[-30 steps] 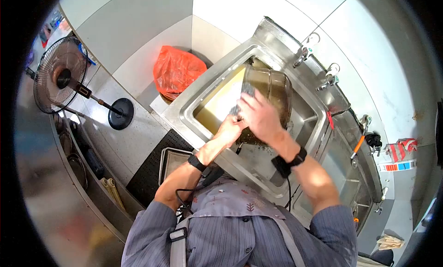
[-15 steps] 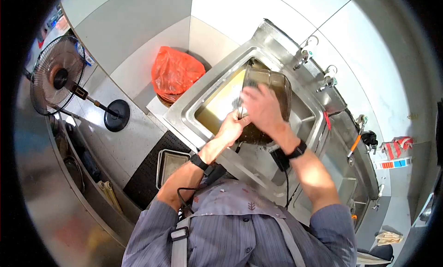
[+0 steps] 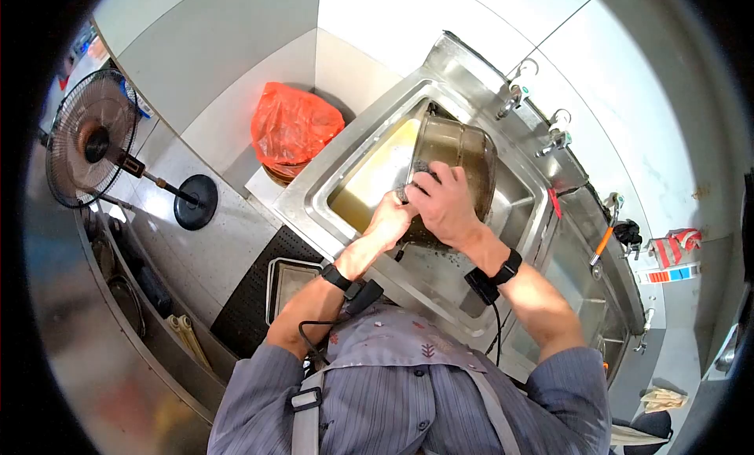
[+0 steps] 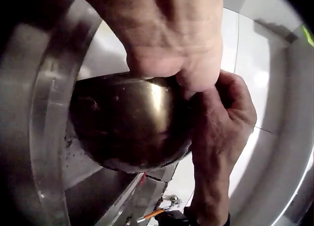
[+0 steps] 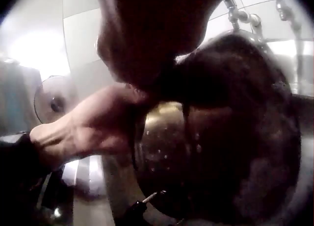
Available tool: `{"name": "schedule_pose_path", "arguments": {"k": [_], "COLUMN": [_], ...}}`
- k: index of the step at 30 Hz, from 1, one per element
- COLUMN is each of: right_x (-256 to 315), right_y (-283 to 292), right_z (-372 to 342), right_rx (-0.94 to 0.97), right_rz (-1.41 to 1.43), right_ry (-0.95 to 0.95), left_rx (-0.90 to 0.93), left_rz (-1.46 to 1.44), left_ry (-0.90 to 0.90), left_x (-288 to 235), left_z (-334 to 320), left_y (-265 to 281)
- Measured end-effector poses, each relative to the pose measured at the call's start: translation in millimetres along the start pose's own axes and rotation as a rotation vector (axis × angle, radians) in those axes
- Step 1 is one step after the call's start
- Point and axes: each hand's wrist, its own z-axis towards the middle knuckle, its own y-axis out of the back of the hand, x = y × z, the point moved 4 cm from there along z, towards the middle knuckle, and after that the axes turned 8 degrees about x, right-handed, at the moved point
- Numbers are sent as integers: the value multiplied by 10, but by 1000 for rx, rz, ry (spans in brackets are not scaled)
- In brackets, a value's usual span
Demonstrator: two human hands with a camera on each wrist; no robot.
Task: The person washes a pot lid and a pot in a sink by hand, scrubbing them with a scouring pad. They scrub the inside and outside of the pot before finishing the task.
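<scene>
Two bare hands at a brown metal pot (image 3: 463, 144) tilted in a steel sink basin (image 3: 318, 202), seen from above. The pot's edge runs lengthwise from the far side of the basin toward the wearer, a small dark handle (image 3: 431, 108) near its far end; the rounded body lies to the right of this line, toward the taps (image 3: 510, 103). The left hand (image 3: 389, 219) grips the edge near its closer end, its fingertips hidden. The right hand (image 3: 446, 206) reaches across the body from the right, fingers bent and holding a grey scouring pad (image 3: 425, 169), part of which shows beyond the fingertips; how firmly it is held cannot be told.

The relation that matters is this: the pad lies at the pot's edge, ahead of the right hand's knuckles and just past the left hand — the two hands nearly touch. The right hand is nearer both the pad and the body, so further rubbing, in judgement, calls for that hand to travel while the left steadies the edge.
</scene>
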Motion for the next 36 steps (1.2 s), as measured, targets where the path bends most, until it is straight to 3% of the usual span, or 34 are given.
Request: {"name": "schedule_pose_path", "arguments": {"k": [4,7,9,11,12,14,16,20,21,23,27,29,33,36], "right_x": [-445,-724,-481,-75,-71,-22,-367,-693,-656,-298,-76,-333,-660,-139], "right_y": [-134,-145,-59,63,20,33,-52,-94,-103,-39,-64,-13,-137,-19], "right_z": [236,406,338,265,229,127,286,469,423,234,115,308,474,183], "right_rx": [8,74,58,363,367,105,126,174,171,51,75,61,171,163], "right_rz": [-43,-38,-32,-145,-143,-71,-100,-131,-138,-85,-2,-145,-114,-105], "right_ry": [-146,-237,-192,-144,-143,-30,-110,-289,-282,-91,-91,-167,-279,-123], "left_rx": [27,-6,6,10,11,16,37,-29,-31,-38,7,-17,-54,-23], "left_rz": [-44,18,15,6,60,117,7,45,42,137,76,72,95,27], "left_ry": [52,69,45,34,79,131,88,47,38,161,90,27,50,79], "left_x": [-243,-56,-133,-33,100,30,-302,-162,-165,-93,262,-94,-159,-144], "left_z": [-94,-35,-59,-60,-24,-42,-131,-100,-82,-95,-11,-118,-158,-159], "left_y": [-147,-108,-123,-53,2,-25,-160,-150,-128,-46,36,-116,-172,-104]}}
